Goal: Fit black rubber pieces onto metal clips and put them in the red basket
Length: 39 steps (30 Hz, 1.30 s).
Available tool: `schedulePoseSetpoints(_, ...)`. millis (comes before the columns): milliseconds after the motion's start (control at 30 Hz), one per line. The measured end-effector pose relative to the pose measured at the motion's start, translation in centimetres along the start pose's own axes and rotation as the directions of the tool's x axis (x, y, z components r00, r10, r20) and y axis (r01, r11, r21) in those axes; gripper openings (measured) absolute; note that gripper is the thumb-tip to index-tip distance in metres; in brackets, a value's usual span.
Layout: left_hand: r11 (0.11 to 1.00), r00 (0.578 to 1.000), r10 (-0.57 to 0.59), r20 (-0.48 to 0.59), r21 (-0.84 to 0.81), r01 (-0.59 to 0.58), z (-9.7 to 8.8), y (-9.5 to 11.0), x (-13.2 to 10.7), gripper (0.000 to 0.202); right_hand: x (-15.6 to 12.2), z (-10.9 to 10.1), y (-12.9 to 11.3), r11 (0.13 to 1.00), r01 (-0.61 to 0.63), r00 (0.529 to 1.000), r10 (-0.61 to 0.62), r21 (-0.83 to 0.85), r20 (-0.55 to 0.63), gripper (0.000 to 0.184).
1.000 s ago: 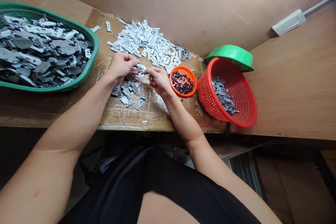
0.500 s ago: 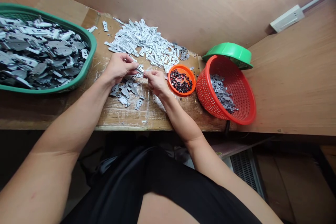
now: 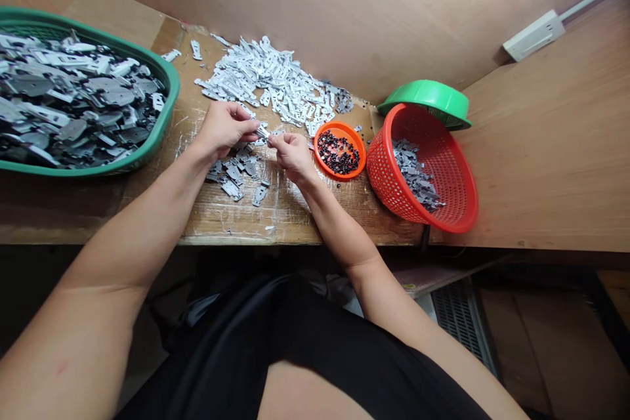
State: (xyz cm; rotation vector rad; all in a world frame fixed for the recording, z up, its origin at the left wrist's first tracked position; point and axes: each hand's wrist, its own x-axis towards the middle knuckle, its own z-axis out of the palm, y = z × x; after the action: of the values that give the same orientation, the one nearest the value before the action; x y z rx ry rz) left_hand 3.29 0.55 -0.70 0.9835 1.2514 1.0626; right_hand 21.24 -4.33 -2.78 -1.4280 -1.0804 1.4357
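My left hand (image 3: 225, 126) and my right hand (image 3: 292, 153) meet over the wooden bench (image 3: 221, 210), both pinched on one small grey metal plate (image 3: 262, 134) held between their fingertips. Under the hands lies a small heap of grey metal plates (image 3: 235, 174). Just right of my right hand stands a small orange bowl (image 3: 361, 159) filled with tiny dark pieces. A spread of pale silver plates (image 3: 273, 82) lies behind the hands.
A green basket (image 3: 167, 108) full of grey metal parts sits at the left. At the right a red mesh basket (image 3: 443, 207) holding some grey parts leans on an upturned green bowl (image 3: 428, 97). A white power strip (image 3: 529, 44) lies on the side board.
The hands have stayed together on the small plate, with only slight finger movement. The view has shifted a little.
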Motion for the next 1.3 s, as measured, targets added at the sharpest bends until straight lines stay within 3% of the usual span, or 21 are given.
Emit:
schedulePoseSetpoints(100, 1.0, 1.0, 0.005, -0.001, 0.002, -0.005, -0.1, 0.0, 0.0, 0.046, -0.3, 0.4, 0.0, 0.998, 0.059, 0.989, -0.058, 0.001, -0.139, 0.063)
schedulePoseSetpoints(433, 0.999, 0.998, -0.028, 0.052, -0.028, 0.03, -0.9, 0.4, 0.0, 0.05, -0.7, 0.5, -0.4, 0.999, -0.008, 0.996, 0.012, 0.041, -0.09, 0.073)
schedulePoseSetpoints(767, 0.997, 0.988, 0.073, 0.135, -0.004, -0.073, -0.8, -0.7, 0.7, 0.052, -0.9, -0.6, -1.2, 0.993, -0.065, 0.99, 0.051, 0.101, 0.133, 0.067)
schedulePoseSetpoints(900, 0.997, 0.987, 0.079, 0.144, 0.005, -0.08, -0.8, -0.8, 0.7, 0.049, -0.3, -0.9, -0.4, 0.999, 0.009, 0.988, -0.014, 0.034, 0.154, 0.073)
schedulePoseSetpoints(1000, 0.996, 0.988, 0.083, 0.127, 0.015, -0.086, -1.0, -0.3, 0.3, 0.049, 0.4, -1.4, 0.3, 0.979, 0.168, 0.974, -0.148, -0.115, 0.171, 0.069)
schedulePoseSetpoints(1067, 0.996, 0.982, 0.082, 0.172, 0.011, -0.085, -1.4, 0.3, 0.0, 0.048, 0.9, -2.1, 0.7, 0.893, 0.345, 0.936, -0.306, -0.288, 0.172, 0.057)
schedulePoseSetpoints(1167, 1.0, 0.944, -0.009, 0.331, 0.018, 0.003, -2.0, 0.8, 0.1, 0.046, 1.5, -3.4, 1.5, 0.587, 0.571, 0.809, -0.52, -0.575, 0.272, 0.033)
schedulePoseSetpoints(1233, 0.99, 0.91, -0.135, 0.391, 0.089, 0.108, -2.2, 0.7, 0.4, 0.056, 1.7, -4.2, 2.2, 0.36, 0.637, 0.732, -0.559, -0.682, 0.389, 0.023)
schedulePoseSetpoints(1300, 0.97, 0.879, -0.22, 0.424, 0.195, 0.149, -2.4, 0.2, 0.7, 0.062, 1.8, -4.8, 2.8, 0.198, 0.666, 0.683, -0.55, -0.72, 0.48, 0.018)
